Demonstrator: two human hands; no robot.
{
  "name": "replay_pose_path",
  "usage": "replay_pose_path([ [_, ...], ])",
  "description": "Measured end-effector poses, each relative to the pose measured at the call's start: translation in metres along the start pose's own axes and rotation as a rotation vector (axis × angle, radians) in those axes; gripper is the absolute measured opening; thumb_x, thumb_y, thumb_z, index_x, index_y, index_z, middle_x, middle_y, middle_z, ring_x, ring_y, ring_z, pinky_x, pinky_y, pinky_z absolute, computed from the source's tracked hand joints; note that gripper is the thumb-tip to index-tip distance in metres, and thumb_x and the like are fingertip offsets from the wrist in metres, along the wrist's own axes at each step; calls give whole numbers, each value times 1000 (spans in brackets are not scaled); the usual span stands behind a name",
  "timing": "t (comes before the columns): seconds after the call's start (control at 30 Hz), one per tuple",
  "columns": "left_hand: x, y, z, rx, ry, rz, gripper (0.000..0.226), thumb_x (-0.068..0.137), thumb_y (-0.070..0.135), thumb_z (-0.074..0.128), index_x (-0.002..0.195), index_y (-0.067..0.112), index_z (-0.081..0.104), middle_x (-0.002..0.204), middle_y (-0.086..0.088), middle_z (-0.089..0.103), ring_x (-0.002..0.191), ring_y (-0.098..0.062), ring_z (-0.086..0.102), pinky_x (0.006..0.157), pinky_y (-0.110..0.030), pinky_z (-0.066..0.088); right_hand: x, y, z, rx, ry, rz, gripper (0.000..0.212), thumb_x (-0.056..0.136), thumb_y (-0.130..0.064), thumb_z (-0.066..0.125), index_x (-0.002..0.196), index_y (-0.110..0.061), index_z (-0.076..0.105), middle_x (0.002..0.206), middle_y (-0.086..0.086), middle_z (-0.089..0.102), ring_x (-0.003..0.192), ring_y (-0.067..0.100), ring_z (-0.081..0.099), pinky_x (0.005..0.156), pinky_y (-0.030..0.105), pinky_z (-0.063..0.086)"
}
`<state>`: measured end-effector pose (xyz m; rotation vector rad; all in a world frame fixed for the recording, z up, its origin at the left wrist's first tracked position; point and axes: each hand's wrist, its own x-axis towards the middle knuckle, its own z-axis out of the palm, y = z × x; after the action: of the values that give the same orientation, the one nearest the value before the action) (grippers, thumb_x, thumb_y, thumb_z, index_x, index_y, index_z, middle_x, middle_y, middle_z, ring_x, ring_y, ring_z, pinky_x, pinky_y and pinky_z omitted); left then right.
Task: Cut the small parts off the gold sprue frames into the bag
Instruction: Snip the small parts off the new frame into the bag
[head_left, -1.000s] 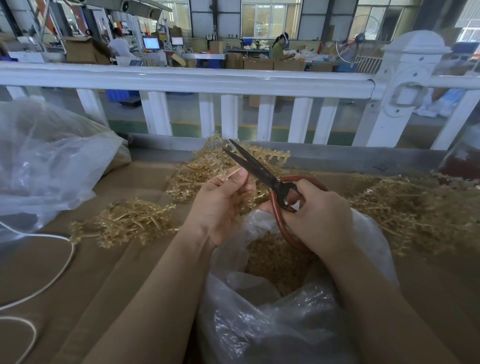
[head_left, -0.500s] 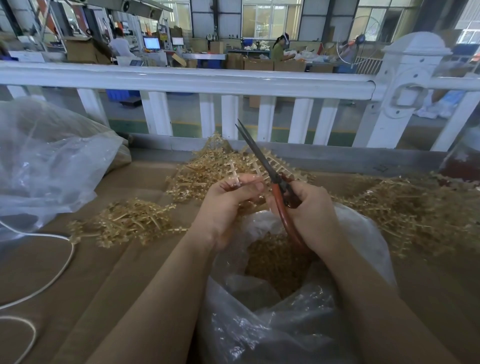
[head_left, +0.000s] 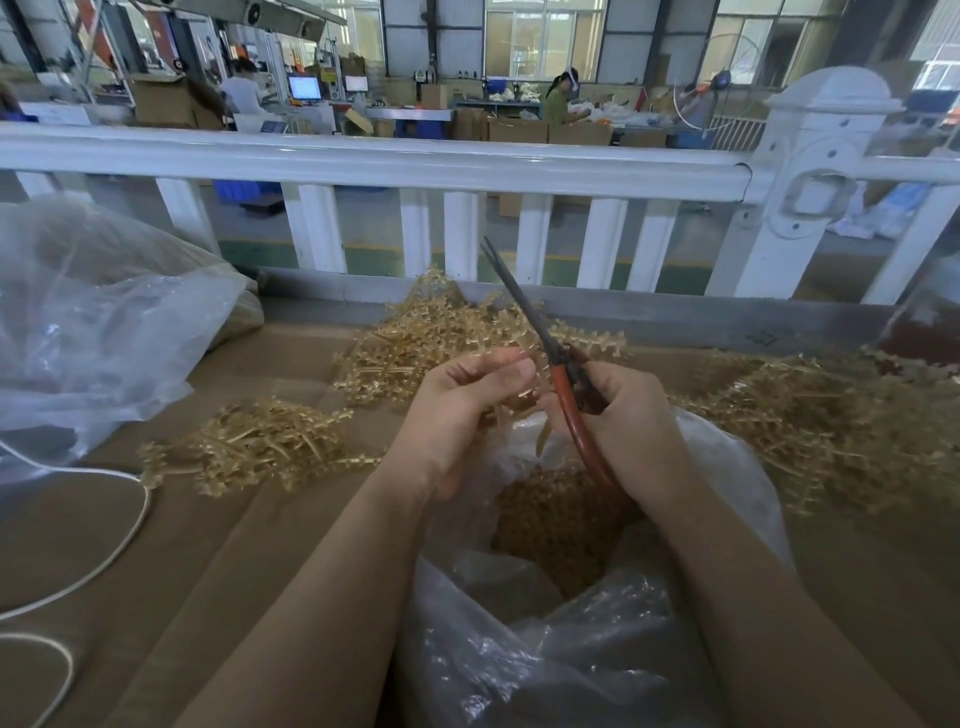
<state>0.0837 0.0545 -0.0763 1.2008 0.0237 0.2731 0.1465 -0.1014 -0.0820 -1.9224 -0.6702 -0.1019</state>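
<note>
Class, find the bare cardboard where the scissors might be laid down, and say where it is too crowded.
Bare cardboard lies between the white cord, the small sprue pile and the left forearm. Crowded: the middle sprue heap, the right-hand heap and the open bag.

We see a white railing (head_left: 374, 166) across the back. Below it to the left, a clear plastic sack (head_left: 98, 332); nearer us, a white cord (head_left: 124, 530) on brown cardboard (head_left: 182, 571). Beyond the railing: boxes, monitors, 2 workers.
</note>
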Motion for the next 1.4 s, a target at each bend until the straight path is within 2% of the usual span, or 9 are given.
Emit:
replay_pose_path([
  [0.17,0,0,-1,40,83,70,3,84,1,69,86,3,71,73,-2,73,66,-7,67,62,-17,52,-1,-3,0,-73,10,21,18,79,-46,79,76,-31,69,73,-22,70,69,-1,67,54,13,50],
  [0.27,1,2,0,32,151,112,11,88,1,66,80,7,70,68,1,70,62,-6,64,59,-16,51,-4,-2,-1,-220,20,15,54,62,-83,63,82,-33,64,76,-23,67,71,-2,63,56,19,42],
  [0.37,0,2,0,71,142,120,39,92,3,62,59,22,70,61,5,65,55,-5,59,55,-18,49,-4,0,0,-426,-6,18,73,55,-98,48,93,-37,57,75,-22,60,70,-5,53,59,16,34],
  [0.47,1,1,-1,109,158,107,40,94,7,61,58,22,67,62,5,60,58,-7,55,62,-21,48,-4,2,1,-480,21,-14,72,58,-98,45,99,-38,53,82,-27,56,74,-10,48,60,14,31],
  [0.63,3,2,-8,-3,254,74,5,96,10,59,93,6,59,66,2,58,55,-8,52,64,-26,43,-4,5,-2,-528,52,-57,67,62,-95,47,97,-38,52,85,-25,59,78,-4,55,60,13,34],
  [1.0,-4,7,-10,37,103,41,31,93,8,61,69,24,70,74,9,69,70,-6,59,75,-30,42,-6,1,-5,-697,64,-147,50,75,-79,59,88,-32,52,68,-23,47,61,3,48,51,15,30],
  [1.1,-4,8,-8,20,97,29,32,91,7,61,66,24,72,71,8,68,68,-6,59,74,-29,43,-5,2,-5,-724,67,-136,51,76,-79,61,89,-30,57,67,-22,49,61,4,50,52,21,39],
  [1.27,-4,8,-7,-3,88,25,16,92,7,59,79,14,63,72,3,60,67,-9,54,72,-28,41,-4,5,-3,-679,68,-132,63,69,-92,45,90,-33,56,71,-24,52,64,6,55,58,24,47],
  [1.4,-5,9,-7,-14,50,33,13,93,9,57,81,14,59,75,-1,55,70,-10,51,72,-28,39,-3,8,-2,-633,69,-144,67,63,-102,31,87,-42,47,67,-28,47,58,-4,47,53,17,36],
])
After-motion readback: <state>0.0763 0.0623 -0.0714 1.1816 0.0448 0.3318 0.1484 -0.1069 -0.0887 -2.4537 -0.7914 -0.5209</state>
